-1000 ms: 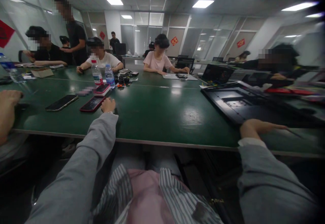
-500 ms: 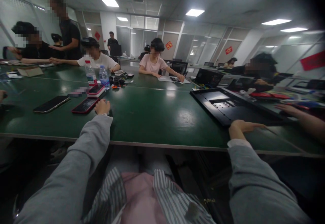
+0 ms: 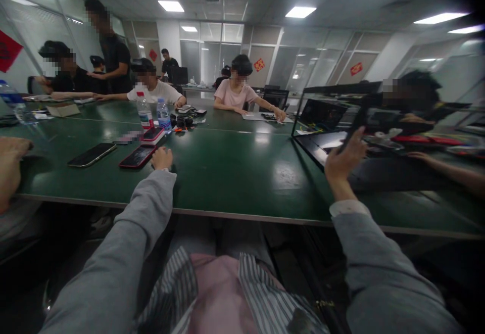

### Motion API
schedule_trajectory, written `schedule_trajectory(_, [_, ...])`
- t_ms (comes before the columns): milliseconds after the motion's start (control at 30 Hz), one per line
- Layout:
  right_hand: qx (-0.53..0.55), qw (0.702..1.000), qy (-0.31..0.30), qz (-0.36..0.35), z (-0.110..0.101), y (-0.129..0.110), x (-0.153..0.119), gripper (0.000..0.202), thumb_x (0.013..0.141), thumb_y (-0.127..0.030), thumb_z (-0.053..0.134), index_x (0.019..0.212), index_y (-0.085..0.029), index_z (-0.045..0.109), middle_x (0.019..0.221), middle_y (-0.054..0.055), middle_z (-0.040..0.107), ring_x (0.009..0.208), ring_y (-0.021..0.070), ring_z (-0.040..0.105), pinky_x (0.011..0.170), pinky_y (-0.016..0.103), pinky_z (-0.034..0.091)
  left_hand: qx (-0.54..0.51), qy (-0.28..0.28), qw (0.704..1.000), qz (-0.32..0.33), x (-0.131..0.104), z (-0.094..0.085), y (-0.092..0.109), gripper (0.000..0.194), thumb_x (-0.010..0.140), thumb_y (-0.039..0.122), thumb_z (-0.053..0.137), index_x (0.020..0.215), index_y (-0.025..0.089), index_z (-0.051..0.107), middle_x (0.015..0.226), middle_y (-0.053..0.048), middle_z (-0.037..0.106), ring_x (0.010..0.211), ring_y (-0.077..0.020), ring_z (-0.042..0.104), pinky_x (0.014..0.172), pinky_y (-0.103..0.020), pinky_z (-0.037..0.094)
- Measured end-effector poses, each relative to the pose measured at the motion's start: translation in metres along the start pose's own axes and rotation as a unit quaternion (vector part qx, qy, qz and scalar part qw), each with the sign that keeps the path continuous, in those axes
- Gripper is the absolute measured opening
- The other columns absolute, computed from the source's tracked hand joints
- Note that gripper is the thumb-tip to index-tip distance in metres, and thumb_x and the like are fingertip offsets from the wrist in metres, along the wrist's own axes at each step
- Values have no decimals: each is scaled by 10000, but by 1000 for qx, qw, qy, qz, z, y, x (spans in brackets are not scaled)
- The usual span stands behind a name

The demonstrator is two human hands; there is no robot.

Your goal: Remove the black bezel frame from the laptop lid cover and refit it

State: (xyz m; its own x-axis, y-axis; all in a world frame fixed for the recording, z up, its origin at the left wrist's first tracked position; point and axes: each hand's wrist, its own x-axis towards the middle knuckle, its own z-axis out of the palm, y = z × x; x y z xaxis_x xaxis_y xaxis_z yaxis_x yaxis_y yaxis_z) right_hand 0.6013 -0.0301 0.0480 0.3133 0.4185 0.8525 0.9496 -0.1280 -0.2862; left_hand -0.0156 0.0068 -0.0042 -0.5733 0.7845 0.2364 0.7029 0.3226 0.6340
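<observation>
My left hand [image 3: 162,158] rests on the green table [image 3: 227,172] with its fingers loosely bent. It is beside the right edge of a phone in a red case [image 3: 138,156]; whether they touch is unclear. On the right, my right hand [image 3: 345,156] is raised, with its fingers against the near bar of a thin black rectangular frame [image 3: 339,89]. This frame is tilted up above a black flat panel [image 3: 316,141], one side low near the panel. The hand and sleeve hide part of the panel.
A dark phone [image 3: 92,155] lies left of the red one. Two water bottles [image 3: 144,111] stand behind, near small black parts [image 3: 184,123]. A co-worker's hand [image 3: 426,159] is at the right, another person's hand [image 3: 13,167] at the left edge. Other people sit across the table.
My right hand has risen from the table edge by the panel, and the black frame has lifted and tilted up. My left hand stays beside the red phone. The view has shifted slightly.
</observation>
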Motion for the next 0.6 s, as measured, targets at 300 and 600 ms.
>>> schedule_trajectory(300, [208,969,-116,-71,1,-145,-44,687,1002,-315,282,1665,-173,168,1317,185,581,1204,294,579,1050,516,486,-73,57,995,30,-5,-10,8,544,1044,488,349,1468,167,463,1419,-173,594,1352,-272,525,1101,-395,405])
schedule_trajectory(600, [380,898,-217,52,55,-172,-52,752,1010,-511,274,1670,-207,79,891,31,666,609,148,609,679,286,581,-64,124,990,15,-1,-22,-2,529,1052,406,343,1488,116,416,1386,-196,620,1333,-279,557,1081,-360,416])
